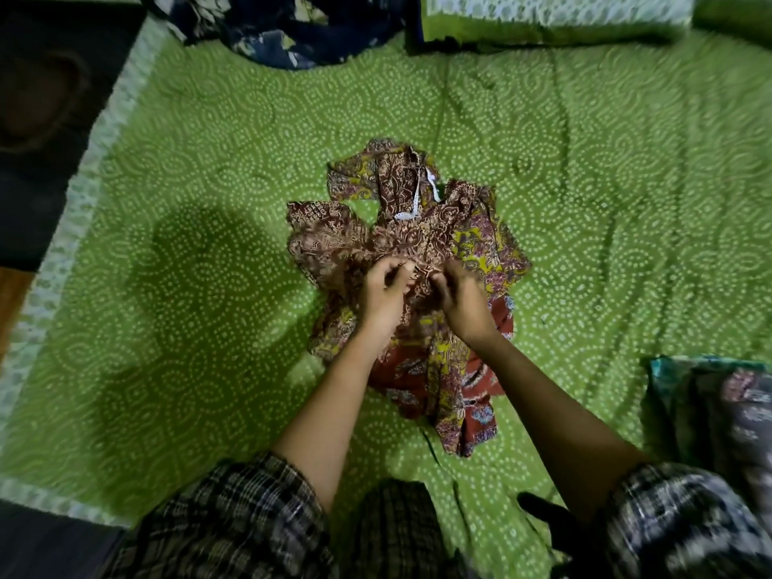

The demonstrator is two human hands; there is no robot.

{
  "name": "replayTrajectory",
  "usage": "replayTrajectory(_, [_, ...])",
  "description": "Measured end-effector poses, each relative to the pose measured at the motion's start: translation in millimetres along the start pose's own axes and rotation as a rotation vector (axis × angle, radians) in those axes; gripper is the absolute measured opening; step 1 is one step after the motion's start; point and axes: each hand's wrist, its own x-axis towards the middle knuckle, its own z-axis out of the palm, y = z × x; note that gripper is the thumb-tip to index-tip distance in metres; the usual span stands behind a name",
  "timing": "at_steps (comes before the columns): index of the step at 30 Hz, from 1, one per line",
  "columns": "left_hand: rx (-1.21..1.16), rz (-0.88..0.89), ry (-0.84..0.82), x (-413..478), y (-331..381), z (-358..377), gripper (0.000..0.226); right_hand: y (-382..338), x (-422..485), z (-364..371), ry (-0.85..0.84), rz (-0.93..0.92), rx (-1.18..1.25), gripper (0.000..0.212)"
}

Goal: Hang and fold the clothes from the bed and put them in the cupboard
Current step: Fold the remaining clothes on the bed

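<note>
A crumpled garment point(401, 227) in maroon, brown and mustard print, with a strip of white lace trim, lies in the middle of the green dotted bedsheet point(209, 169). My left hand point(384, 292) and my right hand point(459, 296) sit close together over its centre. Both have curled fingers that pinch the fabric. Part of the cloth is hidden under my hands and forearms.
A dark blue printed garment point(292, 31) is heaped at the bed's far edge. A folded pile of teal and grey clothes point(718, 411) sits at the right. The bed's left edge has a pale border point(62, 227), with dark floor beyond.
</note>
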Motion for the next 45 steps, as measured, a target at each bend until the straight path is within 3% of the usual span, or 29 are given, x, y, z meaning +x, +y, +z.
replayTrajectory(4, [0.045,0.243,0.029,-26.3,53.9,-5.8,0.025,-53.5,-14.7,-26.3,0.178,-0.141,0.066,0.027])
replayTrajectory(8, [0.1,0.49,0.057,-52.5,112.1,-14.2,0.027,-112.9,-32.5,-61.3,0.265,-0.353,0.129,0.019])
replayTrajectory(12, [0.038,0.661,0.147,-76.8,164.6,-20.5,0.024,-158.6,-51.9,-98.7,0.274,-0.442,0.25,0.016])
replayTrajectory(16, [-0.115,0.762,0.082,-111.4,214.3,-20.2,0.018,-183.1,-70.7,-132.8,0.128,-0.549,0.211,0.013])
replayTrajectory(20, [-0.357,0.731,-0.011,-139.3,250.7,-29.0,0.013,-161.7,-78.2,-140.9,-0.109,-0.37,0.007,0.015])
replayTrajectory(23, [-0.429,0.74,-0.054,-154.2,272.3,-47.4,0.012,-153.5,-86.0,-145.6,-0.004,-0.291,0.07,0.015])
replayTrajectory(27, [-0.222,0.761,-0.023,-155.3,280.4,-75.2,0.015,-181.7,-93.2,-164.6,0.196,-0.193,0.41,0.016])
replayTrajectory(30, [0.244,0.819,0.064,-152.4,277.6,-90.9,0.05,-223.4,-107.0,-182.2,0.151,-0.259,0.405,0.015])
replayTrajectory(33, [0.537,0.845,-0.278,-168.6,278.7,-84.6,0.09,-272.4,-128.7,-186.0,0.022,-0.537,0.221,0.015])
replayTrajectory(34, [0.601,0.815,-0.379,-175.9,278.1,-77.7,0.084,-285.0,-134.6,-184.0,0.015,-0.605,0.232,0.013])
replayTrajectory(37, [0.52,0.676,-0.497,-184.0,276.9,-67.1,0.03,-297.1,-142.4,-184.5,0.097,-0.679,0.366,0.016])
replayTrajectory(39, [0.468,0.649,-0.5,-184.0,278.6,-70.3,0.028,-285.8,-143.2,-195.0,0.077,-0.681,0.37,0.021])
replayTrajectory(41, [0.441,0.658,-0.519,-184.6,282.1,-74.9,0.024,-265.3,-143.6,-204.9,0.005,-0.589,0.29,0.023])
replayTrajectory(45, [0.376,0.668,-0.46,-184.2,291.3,-85.3,0.005,-216.1,-136.8,-210.0,-0.159,-0.234,-0.051,0.032])
